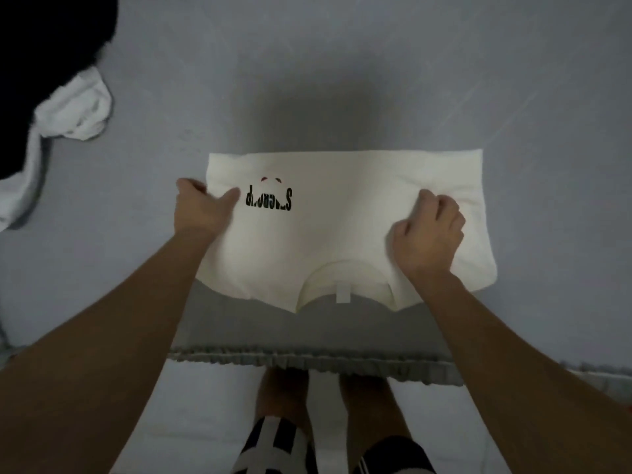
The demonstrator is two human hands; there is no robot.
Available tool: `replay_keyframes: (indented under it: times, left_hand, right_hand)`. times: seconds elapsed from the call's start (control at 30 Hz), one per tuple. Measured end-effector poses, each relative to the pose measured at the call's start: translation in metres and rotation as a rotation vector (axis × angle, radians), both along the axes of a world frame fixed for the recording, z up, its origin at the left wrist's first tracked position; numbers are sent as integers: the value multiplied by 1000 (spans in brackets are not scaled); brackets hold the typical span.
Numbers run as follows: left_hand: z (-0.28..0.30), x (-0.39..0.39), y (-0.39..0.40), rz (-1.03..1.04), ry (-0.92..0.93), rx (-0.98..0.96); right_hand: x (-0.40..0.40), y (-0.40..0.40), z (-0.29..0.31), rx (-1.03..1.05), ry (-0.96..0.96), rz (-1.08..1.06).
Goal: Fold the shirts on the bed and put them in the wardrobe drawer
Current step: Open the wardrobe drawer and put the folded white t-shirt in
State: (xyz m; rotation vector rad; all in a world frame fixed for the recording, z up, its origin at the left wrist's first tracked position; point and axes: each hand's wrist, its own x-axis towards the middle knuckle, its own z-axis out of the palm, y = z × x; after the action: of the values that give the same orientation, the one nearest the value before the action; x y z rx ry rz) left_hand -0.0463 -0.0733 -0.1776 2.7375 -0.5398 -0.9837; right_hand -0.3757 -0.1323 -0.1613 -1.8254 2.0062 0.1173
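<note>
One cream shirt (342, 227) lies on the grey bed (342, 80), partly folded into a wide band, its collar and neck label toward the person and black upside-down lettering on the left half. Its near edge sits just short of the bed's ruffled edge. The left hand (200, 208) holds the shirt's left side, thumb on top of the cloth beside the lettering and the fingers (189, 184) curled round the edge. The right hand (427, 230) rests on the right half, its fingers curled and pinching a bunch of fabric that puckers beneath them. Well apart, at the far left of the bed, a crumpled white garment (77, 107) lies against a black one (44, 63).
</note>
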Motion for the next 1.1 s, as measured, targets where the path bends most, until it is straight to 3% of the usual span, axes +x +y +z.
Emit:
replay_keyframes:
  times: [0.1, 0.17, 0.23, 0.3, 0.37, 0.47, 0.57, 0.7, 0.87, 1.03, 1.1]
  left_hand:
    - [8, 11, 14, -34, 253, -50]
    - [17, 15, 18, 72, 468, -62]
    - [31, 18, 18, 174, 652, -35]
    - [46, 17, 13, 107, 749, -10]
    - [62, 8, 5, -45, 752, -55]
    - [90, -18, -5, -294, 603, -101]
    - [103, -46, -10, -247, 531, -130]
    - [105, -67, -14, -96, 410, -198]
    - [122, -90, -21, -340, 302, -195]
    - [154, -120, -60, -486, 565, -427]
    - [152, -137, -80, -552, 608, -472]
  right_hand:
    - [11, 16, 2, 27, 36, 21]
    - [21, 23, 9, 104, 11, 4]
    - [33, 31, 17, 164, -64, -18]
    - [49, 41, 27, 204, -187, -23]
    - [70, 53, 42, 244, -341, -5]
    - [111, 76, 66, 332, -577, 21]
    - [149, 99, 85, 430, -733, -60]
    - [176, 115, 96, 347, -660, -201]
    - [158, 108, 108, 251, -559, -337]
    - [54, 67, 130, 104, -692, -365]
    - [-1, 50, 129, 11, -630, -396]
